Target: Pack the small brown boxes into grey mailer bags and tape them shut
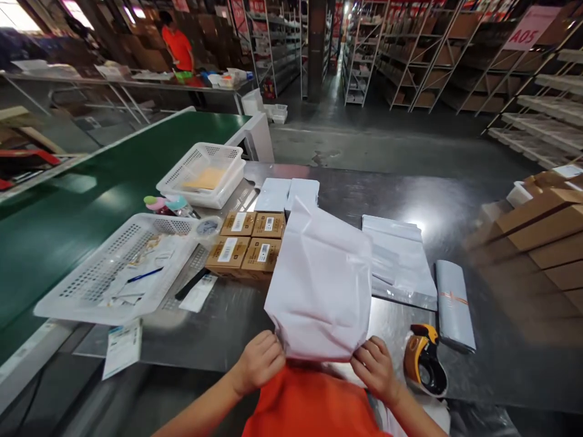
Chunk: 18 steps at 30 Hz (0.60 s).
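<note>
A white plastic mailer bag (323, 285) is stretched between my two hands at the table's front edge, close to my body. My left hand (259, 359) grips its near left corner with curled fingers. At the near right corner my right hand (376, 367) pinches the same edge. The bag looks puffed and creased; whatever is inside, if anything, is hidden. Just beyond its left side sit several small brown boxes (246, 246) with white labels. A stack of flat white mailer bags (398, 261) lies to its right, and an orange and black tape dispenser (426, 361) rests near my right hand.
On the left stand a white perforated basket (59, 297) with papers and a blue pen, and another basket (200, 173) holding a yellow envelope. A green conveyor belt (113, 152) runs alongside. Rolled grey bags (455, 303) and cardboard boxes (546, 224) are right. A person (177, 48) stands far back.
</note>
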Each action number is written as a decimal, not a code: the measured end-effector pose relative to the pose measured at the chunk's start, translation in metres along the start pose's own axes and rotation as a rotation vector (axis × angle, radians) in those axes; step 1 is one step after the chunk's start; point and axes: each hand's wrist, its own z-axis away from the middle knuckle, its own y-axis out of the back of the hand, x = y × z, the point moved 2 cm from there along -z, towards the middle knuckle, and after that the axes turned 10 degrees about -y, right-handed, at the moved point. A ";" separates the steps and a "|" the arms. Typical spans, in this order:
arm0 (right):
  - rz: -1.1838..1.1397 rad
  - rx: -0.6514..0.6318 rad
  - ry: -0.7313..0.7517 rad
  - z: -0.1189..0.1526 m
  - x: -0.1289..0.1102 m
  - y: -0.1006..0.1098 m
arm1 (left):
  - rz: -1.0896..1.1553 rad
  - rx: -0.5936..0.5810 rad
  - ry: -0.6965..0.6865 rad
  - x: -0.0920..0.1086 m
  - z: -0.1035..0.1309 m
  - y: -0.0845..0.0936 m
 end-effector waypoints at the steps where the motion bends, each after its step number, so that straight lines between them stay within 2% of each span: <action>1: 0.007 -0.012 0.008 0.000 0.002 -0.003 | 0.012 -0.008 -0.019 0.000 0.001 -0.002; 7: 0.032 0.004 0.001 -0.001 0.012 -0.028 | 0.067 -0.012 -0.075 -0.007 0.013 -0.022; 10: 0.010 0.024 -0.036 0.007 0.013 -0.039 | 0.078 -0.012 -0.118 -0.013 0.021 -0.031; 12: -0.020 -0.016 -0.102 0.017 0.017 -0.041 | 0.079 -0.029 -0.139 -0.016 0.026 -0.035; 14: -0.113 -0.092 -0.259 0.021 0.030 -0.037 | 0.092 -0.050 -0.149 -0.017 0.030 -0.039; 15: -0.183 -0.102 -0.394 0.018 0.042 -0.032 | 0.107 -0.053 -0.150 -0.017 0.033 -0.040; 16: -0.269 -0.071 -0.568 0.010 0.056 -0.026 | 0.138 -0.062 -0.140 -0.016 0.037 -0.042; 18: -0.490 0.087 -0.990 -0.020 0.091 -0.012 | 0.282 -0.113 0.010 -0.015 0.044 -0.047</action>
